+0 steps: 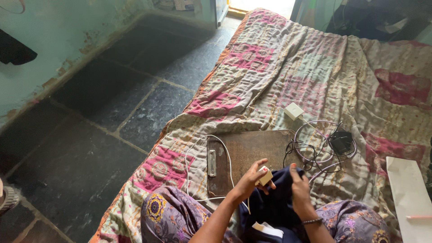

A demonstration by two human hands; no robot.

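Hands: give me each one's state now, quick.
Left hand: closed on small white plastic charger block.
Right hand: closed, pinching dark blue cloth.

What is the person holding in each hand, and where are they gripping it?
The left hand pinches a small white plug block by its sides; the right hand grips the dark blue cloth at its top edge.

Bed (279, 67) being covered by a patchwork quilt (315, 58)

A brown clipboard (252, 150), a white adapter (293, 110), a black charger (341, 141) among tangled cables (315, 157), a white cable (193, 148) and white paper (409, 189) with a pencil (419, 217) are being carried on it.
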